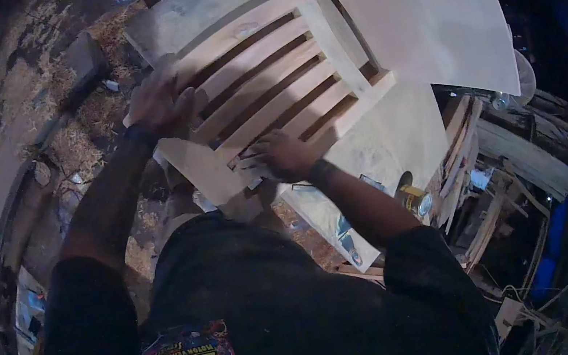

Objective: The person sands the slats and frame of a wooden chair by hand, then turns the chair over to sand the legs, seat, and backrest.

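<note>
A pale slatted wooden frame [270,84], like a chair back or seat with several parallel slats, lies tilted in front of me. My left hand [159,104] rests on its left edge, fingers spread over the slat ends. My right hand [281,156] presses on the near rail of the frame, fingers curled over something small and pale that I cannot make out. A broad flat wooden panel [428,9] joins the frame at the upper right.
Wood shavings and sawdust [73,143] cover the floor at left. A pile of wooden offcuts and planks [500,152] lies at right. A pale board [383,155] sits under the frame. My dark shirt fills the lower view.
</note>
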Demonstrator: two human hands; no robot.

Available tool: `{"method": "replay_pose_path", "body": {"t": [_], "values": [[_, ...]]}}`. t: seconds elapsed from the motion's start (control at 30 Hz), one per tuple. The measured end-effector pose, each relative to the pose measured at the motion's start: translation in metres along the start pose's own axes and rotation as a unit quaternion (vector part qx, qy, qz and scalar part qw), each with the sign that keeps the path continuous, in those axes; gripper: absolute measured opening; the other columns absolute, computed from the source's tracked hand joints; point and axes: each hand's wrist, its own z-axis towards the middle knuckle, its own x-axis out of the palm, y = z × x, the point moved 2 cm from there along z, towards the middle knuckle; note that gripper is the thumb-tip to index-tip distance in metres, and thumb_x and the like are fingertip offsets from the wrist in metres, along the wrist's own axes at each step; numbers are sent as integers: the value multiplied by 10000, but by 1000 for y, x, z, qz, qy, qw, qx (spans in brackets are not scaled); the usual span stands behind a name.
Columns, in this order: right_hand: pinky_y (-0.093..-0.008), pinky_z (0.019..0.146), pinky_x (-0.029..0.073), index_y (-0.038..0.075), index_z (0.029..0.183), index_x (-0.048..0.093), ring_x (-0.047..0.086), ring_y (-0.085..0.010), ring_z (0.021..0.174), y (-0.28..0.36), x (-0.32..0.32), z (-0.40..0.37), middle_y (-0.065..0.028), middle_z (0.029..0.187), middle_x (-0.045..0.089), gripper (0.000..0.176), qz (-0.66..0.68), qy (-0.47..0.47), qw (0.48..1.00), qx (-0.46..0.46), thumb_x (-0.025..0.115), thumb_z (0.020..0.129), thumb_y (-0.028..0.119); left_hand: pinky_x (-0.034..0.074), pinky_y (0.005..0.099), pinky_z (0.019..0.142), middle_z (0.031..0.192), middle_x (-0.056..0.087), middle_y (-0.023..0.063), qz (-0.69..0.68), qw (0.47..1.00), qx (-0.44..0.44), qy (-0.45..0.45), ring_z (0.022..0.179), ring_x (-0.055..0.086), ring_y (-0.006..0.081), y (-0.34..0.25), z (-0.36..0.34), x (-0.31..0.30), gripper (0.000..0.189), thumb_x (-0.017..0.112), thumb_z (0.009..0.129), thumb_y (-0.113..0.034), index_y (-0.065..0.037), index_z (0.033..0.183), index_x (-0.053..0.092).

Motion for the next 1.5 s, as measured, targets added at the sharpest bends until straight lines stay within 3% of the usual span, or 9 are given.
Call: {"method": "replay_pose_path", "body": {"t": [0.17,0.43,0.63,0.87,0.97,1.1,1.2,1.37,1.5], "values": [[-402,958,615,191,1228,812,772,-293,1064,-152,-90,-40,-67,1185,791,307,55,32,990,127,703,942,161,507,588,989,1236,655,221,11,999,8,-33,1157,643,465,2,-2,8,646,663,966,-516,-124,1470,563],[-565,1274,343,275,1357,757,575,-332,1403,40,-8,-2,-104,1390,704,419,40,-33,998,23,690,944,245,510,578,935,1209,651,213,20,1000,-2,-21,1125,641,445,2,-1,1,649,663,971,-501,-99,1469,554],[-494,1064,526,141,1328,761,648,-367,1258,-113,-98,-46,-114,1264,747,438,-26,-67,994,76,744,890,158,507,590,893,1184,657,204,15,995,77,-62,1071,654,436,12,-6,16,587,669,970,-507,-98,1388,620],[-558,1238,388,186,1325,750,608,-381,1356,18,47,-23,-108,1359,724,399,-6,-113,990,80,761,932,253,542,575,801,1115,678,173,41,999,9,-28,967,683,409,10,4,8,607,684,960,-532,-127,1409,643],[-551,1195,434,224,1303,766,656,-364,1283,16,-27,-19,-100,1296,754,321,189,-73,979,37,737,1001,330,547,563,792,1108,677,161,42,996,26,-75,953,685,397,5,-4,1,616,692,953,-532,-146,1430,639],[-471,1090,511,129,1385,726,691,-368,1243,-56,-140,-3,-152,1328,745,365,-137,-148,978,54,636,1035,183,541,568,813,1119,674,151,30,994,37,-99,976,684,385,16,-5,25,624,701,944,-530,-159,1441,633],[-492,1144,469,178,1430,700,680,-335,1291,-89,-94,8,-120,1358,741,411,-49,-39,988,138,668,1032,277,547,559,802,1123,674,153,55,997,31,-54,978,689,385,16,-5,26,639,700,945,-529,-149,1453,623],[-475,1065,507,159,1272,732,698,-318,1188,18,-9,50,-98,1253,752,416,-17,-125,991,-52,804,870,236,574,558,794,1127,680,183,21,999,3,-50,980,709,412,10,0,10,698,685,946,-556,-133,1494,591],[-486,1098,505,159,1252,733,655,-327,1265,-26,-50,41,-91,1278,740,446,144,-14,978,148,825,816,182,588,574,817,1120,687,209,11,1000,-17,-23,974,720,429,4,-1,5,743,676,937,-594,-122,1503,587]]}}
